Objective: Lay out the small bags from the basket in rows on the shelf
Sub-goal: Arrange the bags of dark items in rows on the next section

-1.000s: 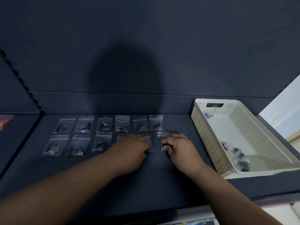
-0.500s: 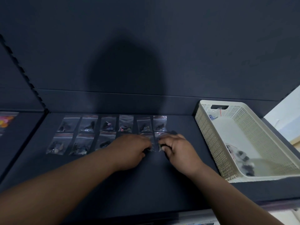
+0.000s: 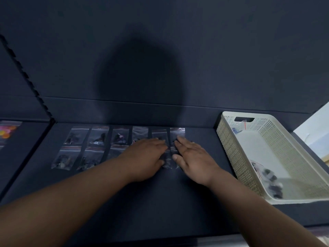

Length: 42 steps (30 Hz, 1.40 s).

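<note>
Left hand (image 3: 147, 157) and right hand (image 3: 192, 157) press flat on bags (image 3: 98, 138); two rows nearly laid, more in basket (image 3: 229, 148) to their right.

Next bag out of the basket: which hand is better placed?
Right. The right hand lies flat nearest the cream perforated plastic basket, with small clear bags at its near end; the left hand would probably have to cross it.

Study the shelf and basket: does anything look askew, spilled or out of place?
Nothing stands out. The small bags lie in two tidy rows on the shelf, the left hand and right hand rest flat on the front row's right end, and the basket holds a few loose bags.
</note>
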Motion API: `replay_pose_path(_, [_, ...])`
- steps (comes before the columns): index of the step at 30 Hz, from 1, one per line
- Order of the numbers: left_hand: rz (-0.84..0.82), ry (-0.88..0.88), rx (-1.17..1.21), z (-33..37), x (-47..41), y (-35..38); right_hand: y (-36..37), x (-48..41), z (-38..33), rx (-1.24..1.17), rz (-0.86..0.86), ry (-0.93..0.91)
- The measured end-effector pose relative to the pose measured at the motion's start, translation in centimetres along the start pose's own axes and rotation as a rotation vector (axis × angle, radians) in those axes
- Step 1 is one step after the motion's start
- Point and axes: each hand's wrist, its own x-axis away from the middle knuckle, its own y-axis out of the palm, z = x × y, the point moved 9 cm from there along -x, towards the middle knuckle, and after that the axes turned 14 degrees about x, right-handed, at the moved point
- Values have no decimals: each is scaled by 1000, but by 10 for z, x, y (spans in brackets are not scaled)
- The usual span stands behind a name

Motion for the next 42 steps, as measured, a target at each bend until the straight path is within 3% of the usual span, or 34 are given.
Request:
replay_pose_path(31, [-118,-87,-58,-16,-14,6,-25,26,7,-84,60,100])
replay_pose_path(37, [72,69,48,27,-16,-27,-71,48,12,-18,248,92])
replay_pose_path(42, [103,178,28,71,-35,-33,-110,90,52,3,403,161])
